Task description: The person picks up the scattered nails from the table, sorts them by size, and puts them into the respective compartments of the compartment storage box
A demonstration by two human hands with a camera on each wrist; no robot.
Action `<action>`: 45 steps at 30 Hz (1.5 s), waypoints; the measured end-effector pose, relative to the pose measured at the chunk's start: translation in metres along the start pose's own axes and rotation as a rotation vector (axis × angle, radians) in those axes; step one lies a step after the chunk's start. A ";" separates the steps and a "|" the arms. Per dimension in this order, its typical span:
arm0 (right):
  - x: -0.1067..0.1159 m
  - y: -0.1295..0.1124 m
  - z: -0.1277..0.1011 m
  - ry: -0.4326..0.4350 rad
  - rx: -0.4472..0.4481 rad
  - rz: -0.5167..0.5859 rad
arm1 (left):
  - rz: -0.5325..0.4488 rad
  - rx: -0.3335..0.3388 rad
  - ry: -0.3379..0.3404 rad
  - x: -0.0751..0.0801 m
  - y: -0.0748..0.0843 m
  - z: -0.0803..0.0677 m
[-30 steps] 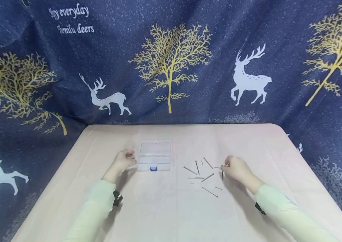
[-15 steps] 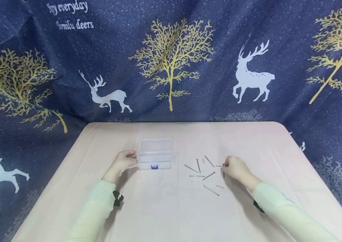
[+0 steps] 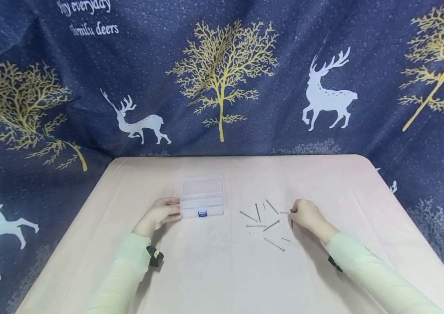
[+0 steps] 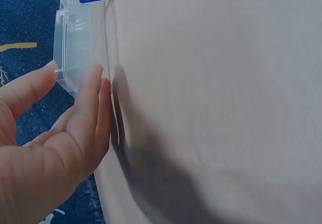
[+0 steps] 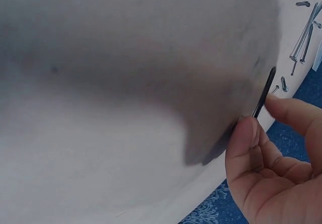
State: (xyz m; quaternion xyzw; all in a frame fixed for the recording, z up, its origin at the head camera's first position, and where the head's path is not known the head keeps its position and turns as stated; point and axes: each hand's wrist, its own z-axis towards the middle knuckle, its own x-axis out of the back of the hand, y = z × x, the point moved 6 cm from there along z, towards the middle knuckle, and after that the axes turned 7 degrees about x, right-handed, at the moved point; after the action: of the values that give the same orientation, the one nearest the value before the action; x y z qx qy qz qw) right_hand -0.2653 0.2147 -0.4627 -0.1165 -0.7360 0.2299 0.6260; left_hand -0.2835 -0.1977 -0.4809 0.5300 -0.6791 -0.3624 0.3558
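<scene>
A clear plastic box (image 3: 202, 203) with a blue latch (image 3: 202, 213) stands open, its lid tipped back. My left hand (image 3: 163, 212) is at the box's left side, fingers fairly straight; in the left wrist view the fingertips (image 4: 95, 73) and thumb touch its end. At the right, my right hand (image 3: 308, 214) pinches a dark nail (image 5: 265, 90) between thumb and index finger. The nail points roughly upright, close to the tabletop. Several long nails (image 3: 271, 225) and a few short ones (image 3: 286, 239) lie scattered between the box and my right hand.
A pale cloth-covered table (image 3: 214, 270) lies under everything. Behind it hangs a dark blue curtain (image 3: 245, 131) printed with deer and golden trees. Dark bands (image 3: 154, 256) sit at both wrists, over pale green sleeves.
My left hand has moved slightly right, up against the box. My right hand keeps its pinch on the nail, nearly in place. The whole view has tilted down slightly.
</scene>
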 end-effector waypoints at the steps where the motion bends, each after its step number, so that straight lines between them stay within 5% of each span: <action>1: 0.000 0.000 0.001 0.003 0.000 -0.001 | -0.006 -0.002 0.006 0.000 0.000 0.001; 19: 0.003 -0.003 0.008 -0.045 0.007 0.040 | 0.099 -0.002 0.080 0.001 -0.003 0.001; 45: 0.003 0.006 0.003 -0.097 0.047 0.082 | 0.113 -0.032 0.006 -0.024 -0.009 -0.010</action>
State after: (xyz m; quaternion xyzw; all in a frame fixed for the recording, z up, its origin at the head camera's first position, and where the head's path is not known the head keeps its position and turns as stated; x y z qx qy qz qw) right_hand -0.2691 0.2209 -0.4636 -0.1206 -0.7545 0.2777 0.5822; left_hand -0.2662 -0.1774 -0.4867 0.4860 -0.7011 -0.3509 0.3862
